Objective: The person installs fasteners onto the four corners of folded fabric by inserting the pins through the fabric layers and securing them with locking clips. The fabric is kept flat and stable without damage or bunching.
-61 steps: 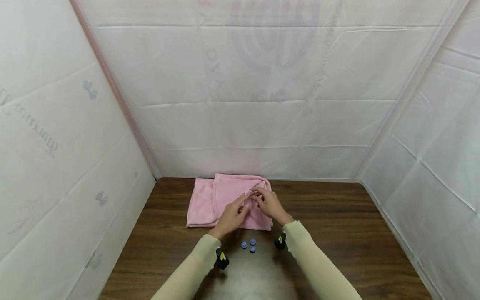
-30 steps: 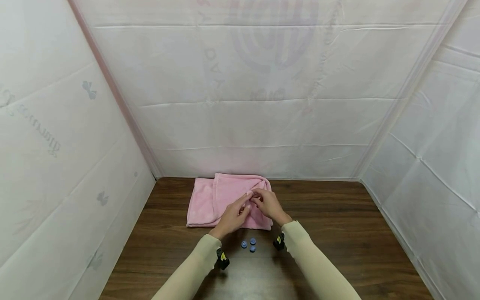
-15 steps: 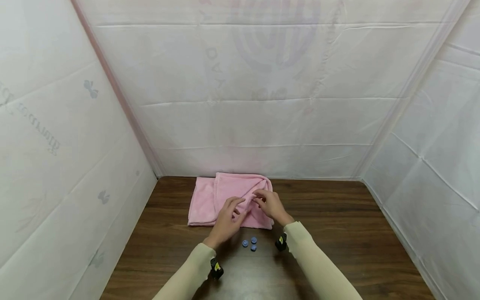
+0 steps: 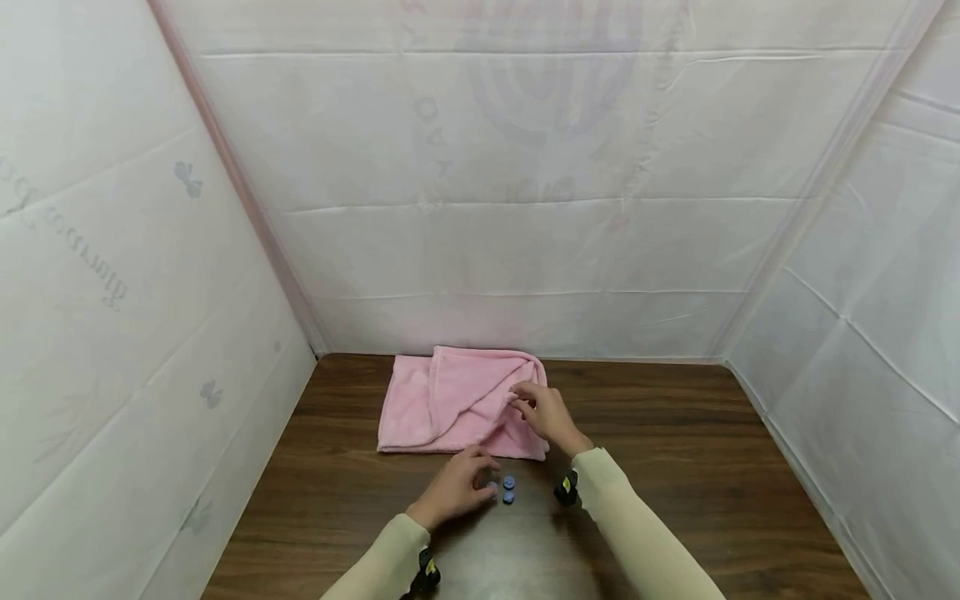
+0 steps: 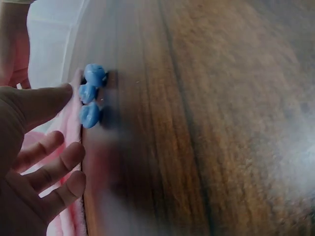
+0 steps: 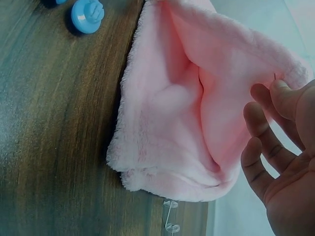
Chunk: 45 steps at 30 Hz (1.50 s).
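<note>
A folded pink fleece cloth (image 4: 412, 408) lies at the back of the table. My right hand (image 4: 550, 414) pinches its raised edge between thumb and index finger, the other fingers loosely bent. A short, thin dark line like a pin (image 6: 274, 76) shows at that fingertip in the right wrist view. My left hand (image 4: 453, 487) hovers in front of the cloth with fingers spread and holds nothing. Its thumb is beside a cluster of three small blue round-headed pieces (image 5: 95, 74); one blue piece (image 6: 87, 15) looks mushroom-shaped in the right wrist view.
The brown wooden table (image 4: 660, 483) is enclosed by pale fabric walls (image 4: 525, 250) at the back and both sides. A small clear piece with a thin bar (image 6: 170, 216) shows beyond the cloth's side edge in the right wrist view.
My left hand has let go of the cloth and drawn back toward me to the blue pieces. The right hand has stayed at the cloth, still pinching its edge.
</note>
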Motion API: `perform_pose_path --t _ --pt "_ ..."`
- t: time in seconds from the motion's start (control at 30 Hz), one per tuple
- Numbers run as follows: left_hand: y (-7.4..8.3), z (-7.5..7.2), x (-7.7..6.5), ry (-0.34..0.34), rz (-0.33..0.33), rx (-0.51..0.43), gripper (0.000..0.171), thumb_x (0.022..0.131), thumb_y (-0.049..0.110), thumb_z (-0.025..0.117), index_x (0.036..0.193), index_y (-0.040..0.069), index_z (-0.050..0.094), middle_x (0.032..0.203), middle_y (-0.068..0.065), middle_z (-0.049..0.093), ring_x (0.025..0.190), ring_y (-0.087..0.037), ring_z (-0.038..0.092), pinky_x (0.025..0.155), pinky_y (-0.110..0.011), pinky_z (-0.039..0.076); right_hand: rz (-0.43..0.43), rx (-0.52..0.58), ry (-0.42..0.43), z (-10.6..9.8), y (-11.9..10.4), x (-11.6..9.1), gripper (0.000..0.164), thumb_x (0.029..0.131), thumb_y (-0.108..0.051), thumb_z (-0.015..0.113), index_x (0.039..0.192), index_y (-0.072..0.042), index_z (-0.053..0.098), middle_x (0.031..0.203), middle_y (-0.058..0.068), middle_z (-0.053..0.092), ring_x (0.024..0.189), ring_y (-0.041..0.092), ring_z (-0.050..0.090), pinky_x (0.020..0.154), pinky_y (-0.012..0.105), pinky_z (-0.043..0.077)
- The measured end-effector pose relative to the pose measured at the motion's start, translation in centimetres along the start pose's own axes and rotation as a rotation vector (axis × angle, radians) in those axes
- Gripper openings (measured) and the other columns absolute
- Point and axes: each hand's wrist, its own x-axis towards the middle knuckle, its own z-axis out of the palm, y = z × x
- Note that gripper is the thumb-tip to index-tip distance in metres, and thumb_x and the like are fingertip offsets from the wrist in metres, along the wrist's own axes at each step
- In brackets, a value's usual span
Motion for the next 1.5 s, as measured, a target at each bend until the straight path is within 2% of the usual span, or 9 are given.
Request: perform_pose_path --t 0.1,0.3,0.47,0.6,0.8,1.1,1.27,1.37,1.5 --pt "0.1 0.4 -0.1 -0.046 -0.015 0.041 0.030 0.081 0.013 0.088 0.108 0.008 0.077 0.106 -0.001 0.062 0.084 -0.012 0.059 0.073 -0.025 0.051 0.016 0.000 0.000 0.0 0.1 -0.2 0.016 0.095 -0.007 0.073 0.111 -0.003 0.074 0.098 0.005 0.076 0.072 0.011 0.067 0.061 0.025 0.054" --pt "0.3 0.6 -0.1 -0.118 -0.066 0.052 0.027 0.080 0.013 0.088 0.105 0.010 0.079 0.100 0.001 0.063 0.083 -0.005 0.057 0.071 -0.023 0.051 0.037 0.018 -0.022 0.0 0.2 -0.4 0.018 0.096 -0.007 0.072 0.113 -0.001 0.073 0.102 0.007 0.077 0.075 0.017 0.070 0.060 0.024 0.054" --pt "0.2 0.9 0.1 -0.122 -0.076 0.078 0.023 0.080 0.011 0.088 0.102 0.010 0.079 0.096 0.004 0.065 0.081 -0.005 0.058 0.072 -0.024 0.052 0.048 0.022 -0.030 -0.1 0.1 -0.3 0.018 0.097 -0.007 0.071 0.114 -0.001 0.073 0.104 0.010 0.077 0.077 0.021 0.072 0.061 0.025 0.054" --pt "0.1 1.1 0.2 -0.101 -0.049 0.098 0.020 0.080 0.009 0.087 0.099 0.010 0.080 0.094 0.004 0.068 0.085 -0.009 0.062 0.076 -0.027 0.054 0.050 0.028 -0.031 -0.2 0.0 -0.2 0.017 0.097 -0.007 0.070 0.113 -0.002 0.073 0.103 0.011 0.077 0.076 0.025 0.073 0.061 0.026 0.054" --pt "0.0 1.2 0.2 -0.008 0.007 0.090 0.017 0.079 0.001 0.085 0.095 0.005 0.079 0.092 -0.001 0.071 0.088 -0.014 0.066 0.079 -0.030 0.055 0.034 0.005 -0.020 -0.1 0.1 -0.3 0.015 0.097 -0.008 0.071 0.111 -0.004 0.074 0.101 0.008 0.078 0.074 0.018 0.072 0.061 0.026 0.054" --pt "-0.2 0.2 1.1 0.238 0.053 0.027 0.022 0.076 -0.008 0.084 0.096 -0.001 0.078 0.093 -0.006 0.068 0.081 -0.016 0.064 0.070 -0.029 0.055 0.026 0.005 -0.012 -0.1 0.1 -0.4 0.012 0.096 -0.007 0.072 0.108 -0.008 0.074 0.098 0.006 0.078 0.074 0.014 0.070 0.060 0.025 0.054" --pt "-0.4 -1.1 1.9 0.318 0.015 -0.012 0.027 0.075 -0.012 0.083 0.099 -0.002 0.076 0.094 -0.009 0.073 0.080 -0.017 0.068 0.069 -0.030 0.058 0.047 0.054 -0.022 0.1 0.3 -0.4 0.013 0.097 -0.007 0.071 0.109 -0.005 0.073 0.100 0.008 0.078 0.077 0.017 0.071 0.058 0.022 0.056" --pt "-0.5 -1.9 2.6 0.333 -0.027 -0.076 0.027 0.076 -0.014 0.080 0.099 -0.001 0.073 0.090 -0.010 0.074 0.078 -0.020 0.072 0.069 -0.030 0.060 0.035 0.077 -0.016 0.3 0.3 -0.4 0.013 0.096 -0.005 0.071 0.109 -0.003 0.072 0.100 0.010 0.078 0.078 0.019 0.072 0.058 0.022 0.056" --pt "-0.7 -2.7 3.6 0.341 -0.055 -0.132 0.021 0.080 -0.014 0.077 0.098 -0.004 0.072 0.089 -0.013 0.075 0.078 -0.024 0.074 0.069 -0.034 0.062 0.038 0.088 -0.014 0.5 0.1 -0.4 0.014 0.096 -0.003 0.070 0.110 -0.007 0.073 0.102 0.011 0.077 0.078 0.018 0.073 0.058 0.023 0.056"
